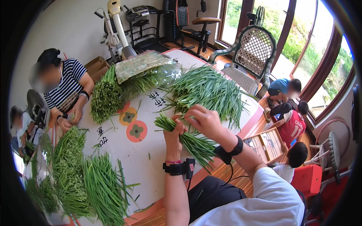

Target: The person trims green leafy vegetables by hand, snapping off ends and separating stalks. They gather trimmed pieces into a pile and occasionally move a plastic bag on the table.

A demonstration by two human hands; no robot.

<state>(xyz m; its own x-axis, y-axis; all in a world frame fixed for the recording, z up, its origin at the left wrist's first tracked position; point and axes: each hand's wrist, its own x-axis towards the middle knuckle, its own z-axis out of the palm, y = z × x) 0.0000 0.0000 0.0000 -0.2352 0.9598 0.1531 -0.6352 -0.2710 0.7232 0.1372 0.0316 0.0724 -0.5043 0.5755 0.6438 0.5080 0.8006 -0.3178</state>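
Observation:
My left hand (173, 137) is wrapped around a bunch of garlic chives (198, 147), held tilted above the table with its leaves trailing to the lower right. At the bunch's upper left end, my right hand (203, 119) has its fingers pinched together. What they hold, if anything, is too small to make out. Beyond my hands spreads a large pile of loose chives (207, 88). Another heap of long green stalks (105, 188) lies at the near left of the table, beside a pile of budded stalks (69, 169).
The white table (132, 162) has printed fruit and a pink border. Bundled budded stalks (105, 94) lie beside a clear plastic bag (147, 71). Across the left side, a person in a striped shirt (71, 79) handles greens. Several people crouch right of me near a wooden box (266, 145).

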